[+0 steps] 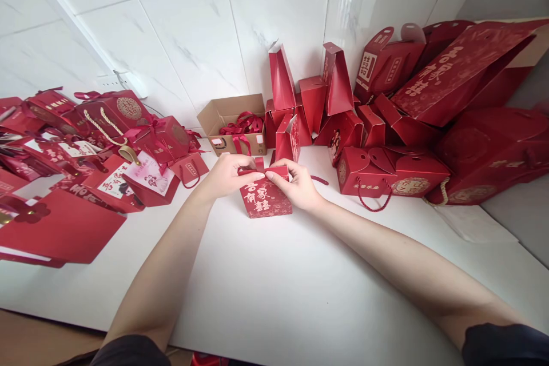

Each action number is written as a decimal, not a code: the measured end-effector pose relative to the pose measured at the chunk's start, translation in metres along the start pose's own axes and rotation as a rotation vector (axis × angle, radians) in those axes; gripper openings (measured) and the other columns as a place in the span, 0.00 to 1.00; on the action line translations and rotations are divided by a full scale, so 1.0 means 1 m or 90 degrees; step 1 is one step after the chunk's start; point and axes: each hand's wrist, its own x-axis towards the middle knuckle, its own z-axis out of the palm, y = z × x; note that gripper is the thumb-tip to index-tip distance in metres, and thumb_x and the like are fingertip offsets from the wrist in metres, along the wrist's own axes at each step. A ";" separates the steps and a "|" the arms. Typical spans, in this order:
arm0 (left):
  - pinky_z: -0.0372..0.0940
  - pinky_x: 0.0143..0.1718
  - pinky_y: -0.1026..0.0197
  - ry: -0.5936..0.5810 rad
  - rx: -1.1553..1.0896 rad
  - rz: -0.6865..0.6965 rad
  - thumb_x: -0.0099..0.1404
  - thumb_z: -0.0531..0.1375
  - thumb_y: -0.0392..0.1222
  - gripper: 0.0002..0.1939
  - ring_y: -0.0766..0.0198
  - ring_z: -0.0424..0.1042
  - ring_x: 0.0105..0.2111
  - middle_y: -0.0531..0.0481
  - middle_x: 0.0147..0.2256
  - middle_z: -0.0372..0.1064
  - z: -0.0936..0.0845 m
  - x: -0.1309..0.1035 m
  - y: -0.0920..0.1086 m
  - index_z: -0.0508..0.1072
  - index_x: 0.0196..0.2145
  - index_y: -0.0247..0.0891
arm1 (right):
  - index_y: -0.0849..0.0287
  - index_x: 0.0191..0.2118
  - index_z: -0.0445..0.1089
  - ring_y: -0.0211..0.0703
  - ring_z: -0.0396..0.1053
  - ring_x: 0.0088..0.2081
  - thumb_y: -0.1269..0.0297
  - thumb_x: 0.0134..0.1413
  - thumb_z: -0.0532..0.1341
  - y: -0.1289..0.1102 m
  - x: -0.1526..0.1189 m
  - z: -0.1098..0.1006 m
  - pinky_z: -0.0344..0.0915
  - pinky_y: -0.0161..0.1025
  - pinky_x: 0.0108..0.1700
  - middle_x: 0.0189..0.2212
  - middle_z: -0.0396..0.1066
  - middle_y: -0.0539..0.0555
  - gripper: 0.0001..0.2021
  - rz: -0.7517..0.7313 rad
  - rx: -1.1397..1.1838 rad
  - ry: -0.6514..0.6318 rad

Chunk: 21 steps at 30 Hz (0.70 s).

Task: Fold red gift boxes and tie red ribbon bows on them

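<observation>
A small red box (268, 199) with white characters on its front stands upright on the white table (257, 280). My left hand (229, 176) is closed on the top left edge of the box, its thumb lying along the front. At the top right edge, my right hand (298, 183) pinches the same box, thumb in front and fingers behind. The two thumb tips nearly meet at the middle of the top. A short red strip (259, 163) rises from the top between the hands. The fingers behind the box are partly hidden.
Behind my hands is an open cardboard box (235, 106) with red ribbons. Red gift boxes (160, 140) crowd the left side, and more red boxes (394, 174) are piled at the right. A dark red strip (319, 180) lies right of my right hand. A tiled wall stands behind.
</observation>
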 end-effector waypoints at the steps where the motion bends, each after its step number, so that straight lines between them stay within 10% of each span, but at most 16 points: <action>1: 0.67 0.36 0.58 -0.005 0.001 0.002 0.59 0.62 0.50 0.14 0.55 0.74 0.36 0.47 0.27 0.74 0.000 0.000 -0.001 0.77 0.28 0.35 | 0.57 0.34 0.70 0.41 0.71 0.32 0.53 0.57 0.63 0.000 0.000 0.000 0.68 0.39 0.36 0.31 0.73 0.51 0.12 -0.003 -0.009 0.003; 21: 0.56 0.25 0.62 -0.008 0.084 0.013 0.59 0.61 0.50 0.14 0.62 0.66 0.26 0.52 0.23 0.69 -0.008 -0.005 0.012 0.74 0.24 0.37 | 0.57 0.33 0.75 0.44 0.74 0.36 0.60 0.55 0.64 -0.014 0.007 -0.007 0.70 0.43 0.43 0.33 0.76 0.53 0.06 -0.103 -0.093 -0.023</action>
